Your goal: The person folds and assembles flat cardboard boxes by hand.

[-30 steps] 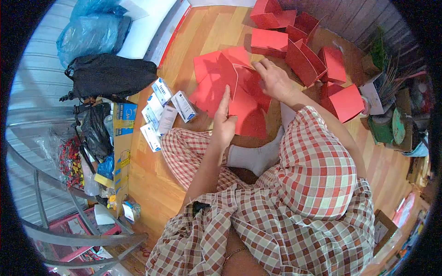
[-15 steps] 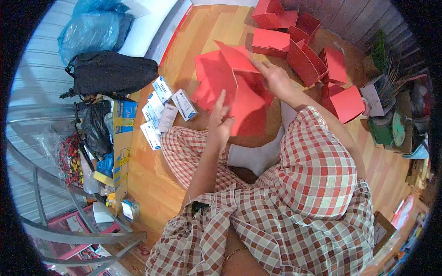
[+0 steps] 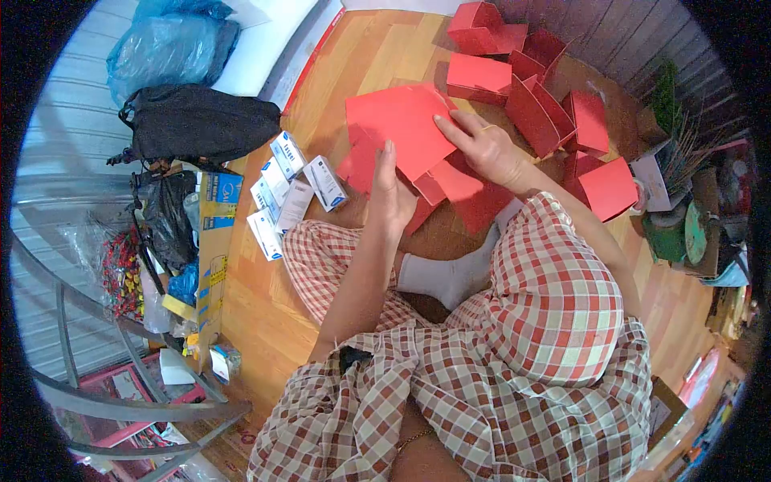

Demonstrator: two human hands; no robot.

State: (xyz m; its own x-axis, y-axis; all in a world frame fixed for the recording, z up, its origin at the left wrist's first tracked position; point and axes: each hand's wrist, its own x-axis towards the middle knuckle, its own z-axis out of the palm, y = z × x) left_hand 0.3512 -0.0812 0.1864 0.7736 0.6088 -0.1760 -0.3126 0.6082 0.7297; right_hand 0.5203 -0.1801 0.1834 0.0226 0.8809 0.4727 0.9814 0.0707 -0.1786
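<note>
A red cardboard box [image 3: 400, 128], partly folded, is held up in front of me above my crossed legs. Its broad flat panel faces upward, and flaps stick out below and to the right. My left hand [image 3: 389, 193] supports the near left side, its fingers pointing up along the cardboard. At the right edge, my right hand [image 3: 487, 153] grips the box with the fingers lying over the panel; its thumb is hidden. Several white-and-blue small cartons [image 3: 291, 205] lie on the floor left of the box.
Several folded red boxes [image 3: 479, 78] stand at the back right of the wooden floor [image 3: 373, 48]. A black bag [image 3: 201, 124] and a blue plastic bag [image 3: 173, 48] lie at the left. Grey curved metal bars [image 3: 144, 411] occupy the lower left; potted plants [image 3: 675, 153] stand far right.
The red box has turned in my hands, so a broad flat panel now faces up where an open, folded side showed before. My right hand has shifted slightly right and down.
</note>
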